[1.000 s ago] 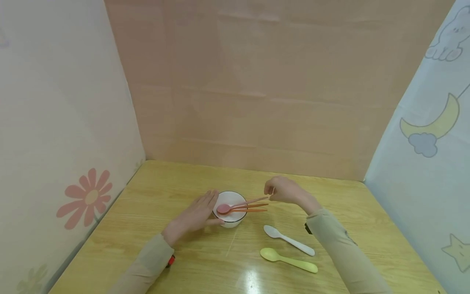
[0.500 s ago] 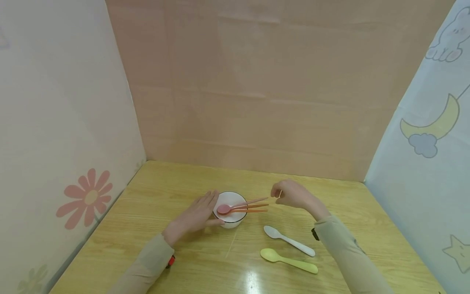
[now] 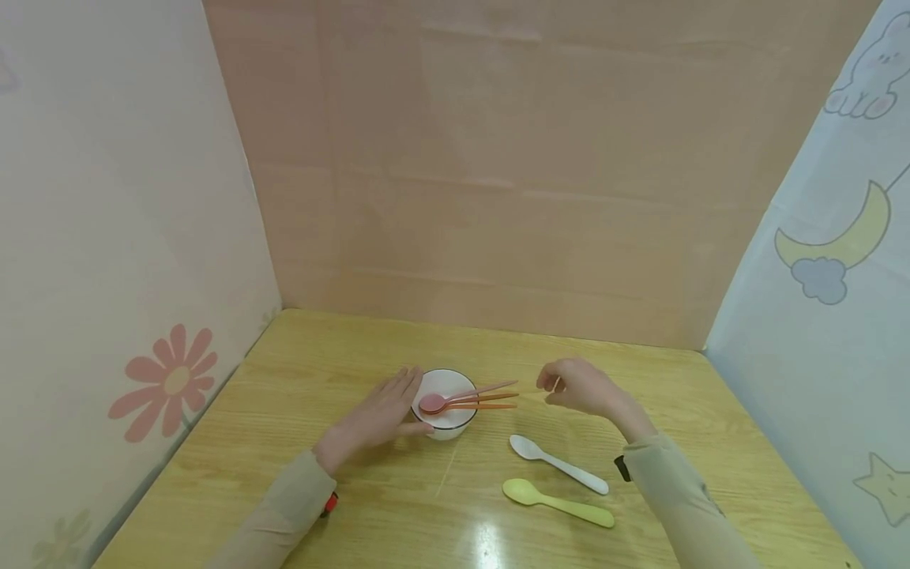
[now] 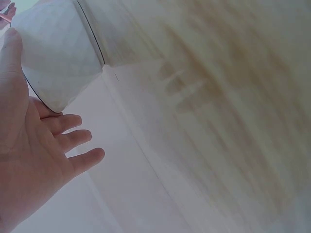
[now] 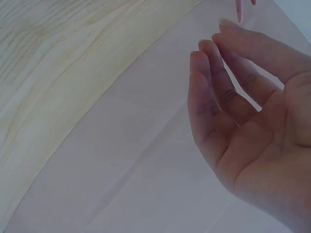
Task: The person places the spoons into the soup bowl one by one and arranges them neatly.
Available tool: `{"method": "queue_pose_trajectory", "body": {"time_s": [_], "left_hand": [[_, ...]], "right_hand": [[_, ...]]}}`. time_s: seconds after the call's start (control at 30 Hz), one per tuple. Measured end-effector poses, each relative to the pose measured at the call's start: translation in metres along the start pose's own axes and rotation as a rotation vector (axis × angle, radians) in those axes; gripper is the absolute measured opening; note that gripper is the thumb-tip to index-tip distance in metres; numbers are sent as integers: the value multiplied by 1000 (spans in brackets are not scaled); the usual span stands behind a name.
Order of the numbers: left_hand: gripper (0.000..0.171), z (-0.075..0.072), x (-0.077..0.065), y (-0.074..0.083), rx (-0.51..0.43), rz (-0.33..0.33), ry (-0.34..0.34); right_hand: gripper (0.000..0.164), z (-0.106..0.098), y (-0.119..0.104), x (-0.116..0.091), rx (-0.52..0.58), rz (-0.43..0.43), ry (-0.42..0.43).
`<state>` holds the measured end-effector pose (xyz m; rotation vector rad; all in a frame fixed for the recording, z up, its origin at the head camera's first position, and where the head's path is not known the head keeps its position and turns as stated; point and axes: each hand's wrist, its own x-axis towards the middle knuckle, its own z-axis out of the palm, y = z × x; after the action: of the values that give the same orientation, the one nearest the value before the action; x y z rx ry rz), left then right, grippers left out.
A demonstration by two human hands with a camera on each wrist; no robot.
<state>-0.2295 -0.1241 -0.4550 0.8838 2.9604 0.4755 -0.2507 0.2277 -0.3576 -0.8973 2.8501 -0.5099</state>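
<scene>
A wooden table [image 3: 377, 521] with a glare spot [image 3: 487, 545] meets a creased, pinkish-brown backdrop [image 3: 498, 158]. The pale left wall [image 3: 107, 158] shows a red flower [image 3: 177, 382]. The pale right wall [image 3: 789, 371] shows a yellow moon [image 3: 863, 229], a grey-blue cloud [image 3: 821, 279] overlapping it, a bear [image 3: 870, 75] above and a star [image 3: 889, 486] below.

My left hand [image 3: 377, 411] touches a white, dark-rimmed bowl [image 3: 446, 434], upright on the desk [image 3: 341, 356]. In it rest a pink spoon [image 3: 431, 403], uppermost, a red-orange spoon [image 3: 490, 398] and an orange spoon [image 3: 486, 407]; their heads overlap, and their handles fan over the rim to my right. Nearer me, outside the bowl, a white spoon [image 3: 558, 464] and a yellow spoon [image 3: 558, 503] lie roughly parallel, handles slanting rightward.
</scene>
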Motion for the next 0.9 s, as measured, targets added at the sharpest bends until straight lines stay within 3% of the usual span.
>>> {"method": "queue_pose_trajectory", "body": {"time_s": [0.9], "left_hand": [[96,-1,-1,2,0,3,2]], "right_hand": [[16,25,21,-42,98,-9,14]]}}
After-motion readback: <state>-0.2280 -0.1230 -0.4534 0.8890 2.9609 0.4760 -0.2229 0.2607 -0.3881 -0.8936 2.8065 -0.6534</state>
